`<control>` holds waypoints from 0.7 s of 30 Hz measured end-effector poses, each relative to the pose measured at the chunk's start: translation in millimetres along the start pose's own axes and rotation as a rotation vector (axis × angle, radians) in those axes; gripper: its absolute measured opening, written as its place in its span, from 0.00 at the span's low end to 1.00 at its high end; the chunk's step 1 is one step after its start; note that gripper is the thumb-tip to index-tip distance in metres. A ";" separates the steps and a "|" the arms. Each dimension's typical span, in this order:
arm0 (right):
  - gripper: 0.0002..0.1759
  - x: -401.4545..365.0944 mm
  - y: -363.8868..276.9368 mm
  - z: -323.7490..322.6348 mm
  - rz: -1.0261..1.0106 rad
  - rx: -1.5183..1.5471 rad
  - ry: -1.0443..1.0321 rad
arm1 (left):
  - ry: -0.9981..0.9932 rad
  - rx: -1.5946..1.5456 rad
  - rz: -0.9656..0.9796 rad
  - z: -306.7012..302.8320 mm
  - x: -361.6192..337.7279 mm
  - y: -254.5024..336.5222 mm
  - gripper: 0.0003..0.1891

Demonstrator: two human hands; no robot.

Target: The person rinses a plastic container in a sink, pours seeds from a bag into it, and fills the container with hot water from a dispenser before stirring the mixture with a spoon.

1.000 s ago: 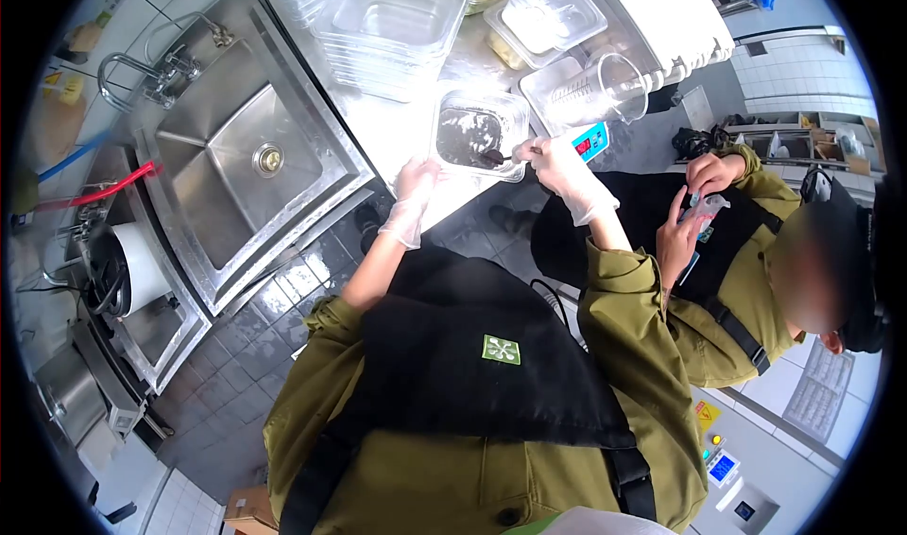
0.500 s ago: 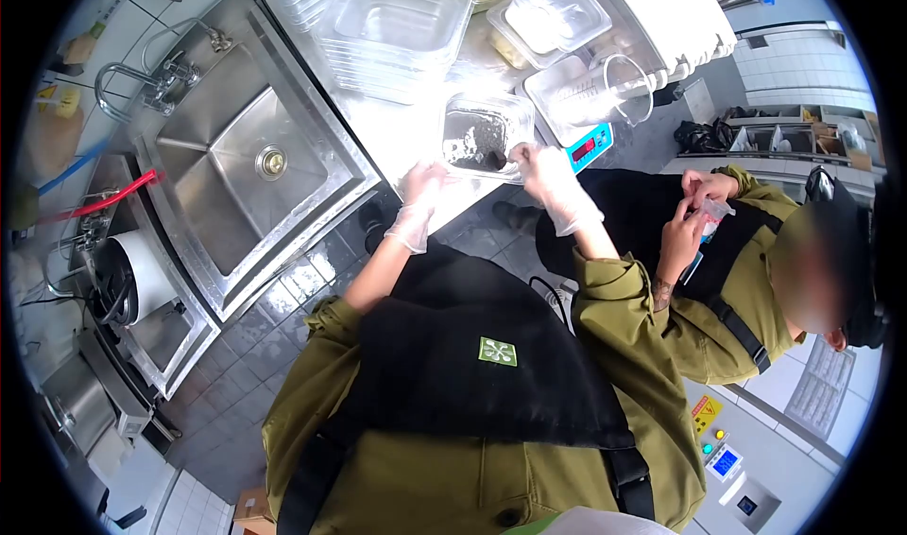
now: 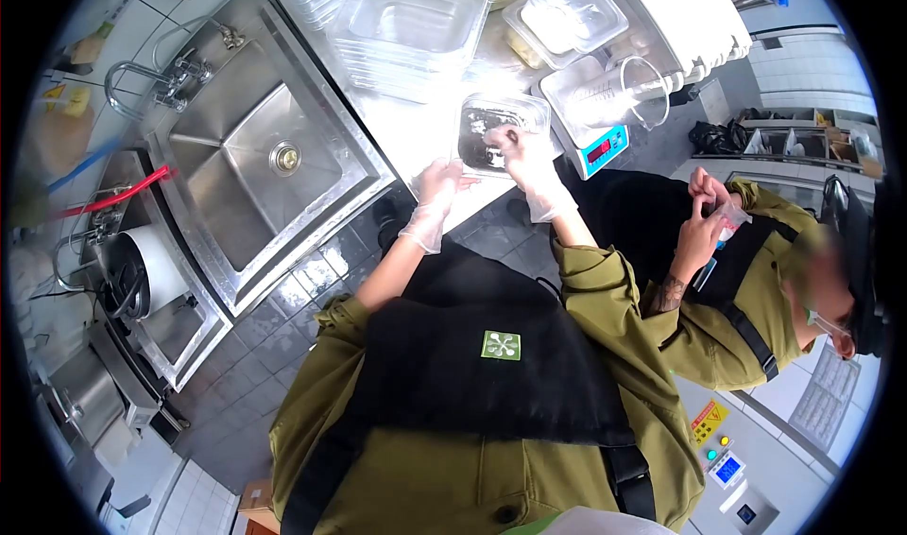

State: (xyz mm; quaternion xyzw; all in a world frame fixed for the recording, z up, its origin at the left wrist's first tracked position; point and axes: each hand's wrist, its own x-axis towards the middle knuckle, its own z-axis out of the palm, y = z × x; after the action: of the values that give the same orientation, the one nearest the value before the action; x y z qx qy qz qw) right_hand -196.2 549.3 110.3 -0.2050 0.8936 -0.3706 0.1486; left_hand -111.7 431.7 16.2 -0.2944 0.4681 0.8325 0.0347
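Observation:
A clear plastic container (image 3: 542, 119) with dark contents stands on the bright worktop (image 3: 416, 138). My right hand (image 3: 518, 157), in a thin clear glove, is over its right part, with curled fingers at the dark contents; what they hold is too small to name. At the container's lower left corner is my left hand (image 3: 442, 183), also gloved, its fingers bent near the rim; glare hides whether they grip anything. Right of the container, a scale (image 3: 602, 149) with a red display bears a clear measuring jug (image 3: 614, 95) lying tilted.
Stacked clear containers (image 3: 406, 25) stand behind, with smaller lidded ones (image 3: 572, 15) beside them. A steel sink (image 3: 246, 157) is at the left. On the right a co-worker (image 3: 756, 299) in a green shirt holds a small plastic bag (image 3: 732, 218).
My right hand has moved from the container's lower right corner to over its contents. The whole view has shifted slightly, with the worktop things further right.

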 end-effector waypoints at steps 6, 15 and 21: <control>0.09 -19.7 29.9 -0.4 -0.130 -0.071 0.198 | -0.009 0.044 -0.039 0.8 -2.7 5.6 0.08; 0.07 -47.3 28.9 20.6 -0.250 -0.066 0.237 | -0.023 0.052 -0.007 -2.2 3.1 -4.1 0.07; 0.06 -34.7 27.9 12.1 -0.186 -0.202 0.211 | -0.056 -0.007 -0.034 -5.0 4.8 -5.7 0.07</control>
State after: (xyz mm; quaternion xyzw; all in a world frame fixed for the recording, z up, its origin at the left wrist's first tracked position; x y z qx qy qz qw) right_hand -168.1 576.4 85.9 -0.2605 0.9141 -0.3107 -0.0025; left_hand -111.4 429.9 7.4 -0.2791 0.4590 0.8413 0.0607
